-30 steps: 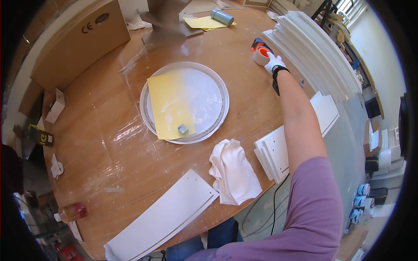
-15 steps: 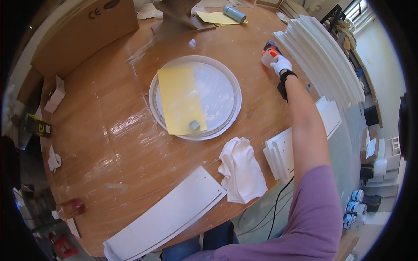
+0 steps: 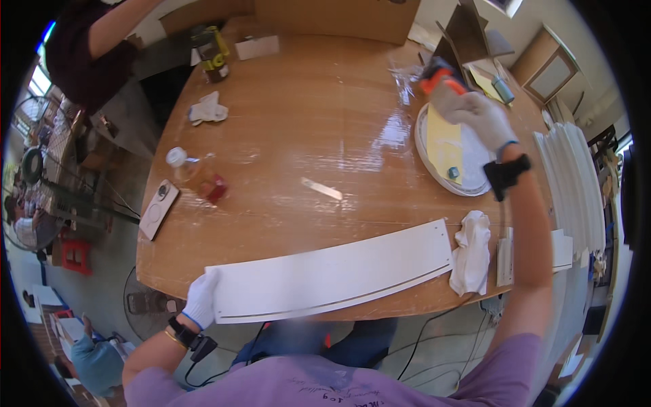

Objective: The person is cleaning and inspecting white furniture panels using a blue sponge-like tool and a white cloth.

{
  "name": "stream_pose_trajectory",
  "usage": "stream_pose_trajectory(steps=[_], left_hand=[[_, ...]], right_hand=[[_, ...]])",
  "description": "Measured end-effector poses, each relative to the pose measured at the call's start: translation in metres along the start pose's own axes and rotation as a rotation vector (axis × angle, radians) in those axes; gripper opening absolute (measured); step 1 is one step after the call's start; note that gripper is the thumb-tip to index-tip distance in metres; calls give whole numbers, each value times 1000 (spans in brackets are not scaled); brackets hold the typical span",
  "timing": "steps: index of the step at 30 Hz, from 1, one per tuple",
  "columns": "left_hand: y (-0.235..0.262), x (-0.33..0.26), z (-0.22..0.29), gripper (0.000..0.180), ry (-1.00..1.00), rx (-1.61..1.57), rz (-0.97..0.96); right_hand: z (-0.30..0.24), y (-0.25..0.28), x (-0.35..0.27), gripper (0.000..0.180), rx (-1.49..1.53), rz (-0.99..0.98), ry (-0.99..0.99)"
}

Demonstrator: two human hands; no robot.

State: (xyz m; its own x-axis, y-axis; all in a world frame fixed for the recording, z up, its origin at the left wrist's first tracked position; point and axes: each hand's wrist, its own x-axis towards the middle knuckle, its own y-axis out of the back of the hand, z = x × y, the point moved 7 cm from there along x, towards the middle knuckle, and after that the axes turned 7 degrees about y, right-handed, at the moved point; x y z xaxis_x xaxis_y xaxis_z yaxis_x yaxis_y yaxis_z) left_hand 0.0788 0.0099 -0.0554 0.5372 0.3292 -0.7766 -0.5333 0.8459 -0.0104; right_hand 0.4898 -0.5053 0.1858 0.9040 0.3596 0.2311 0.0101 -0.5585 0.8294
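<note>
My left hand (image 3: 201, 302), in a white glove, grips the left end of a long, slightly curved white panel (image 3: 332, 275). This panel lies along the table's near edge, with small holes at its right end and a dark groove along its near side. Up at the right, my gloved right hand (image 3: 483, 121) is closed around an orange-and-black handheld tool (image 3: 437, 80), blurred by motion. Below that hand is a round white tray (image 3: 476, 157) carrying a yellow sheet (image 3: 442, 139) and a small grey-green block (image 3: 453, 172). A crumpled white cloth (image 3: 472, 254) lies against the panel's right end.
On the table's left are a bottle of reddish liquid (image 3: 207, 183), a phone (image 3: 159, 210) and white gloves (image 3: 209, 108). A cardboard box (image 3: 332, 20) stands at the back. Stacked white strips (image 3: 569, 190) are at the right. Another person (image 3: 95, 61) is at the upper left.
The view has swung left. My right hand has brought the orange-and-black tool from beside the stacked strips to near the tray. My left hand now shows at the panel's left end.
</note>
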Motion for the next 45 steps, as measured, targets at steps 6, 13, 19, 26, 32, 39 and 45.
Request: stream_pose_trajectory(steps=[6, 13, 19, 26, 32, 39, 45], left_hand=[[-22, -29, 10, 29, -56, -202, -380], [-27, -15, 11, 33, -104, -200, -597], [-23, -19, 5, 36, -96, -272, -696], [-35, -7, 10, 35, -230, -265, -786], [-30, -11, 14, 39, -197, -276, -793], [-35, 0, 13, 38, -207, -248, -784], [-36, -16, 16, 37, -228, -228, -742]], right_hand=[[-123, -204, 46, 41, 6, -86, 61], [-203, -313, 86, 40, -235, -25, -118], [-231, -298, 59, 61, -183, -60, 79], [-146, -186, -92, 53, 115, -62, -188], [-70, -63, -207, 47, -122, 352, -388], [15, -56, -271, 66, -403, 72, -604], [65, -71, -287, 66, -433, 30, -810]])
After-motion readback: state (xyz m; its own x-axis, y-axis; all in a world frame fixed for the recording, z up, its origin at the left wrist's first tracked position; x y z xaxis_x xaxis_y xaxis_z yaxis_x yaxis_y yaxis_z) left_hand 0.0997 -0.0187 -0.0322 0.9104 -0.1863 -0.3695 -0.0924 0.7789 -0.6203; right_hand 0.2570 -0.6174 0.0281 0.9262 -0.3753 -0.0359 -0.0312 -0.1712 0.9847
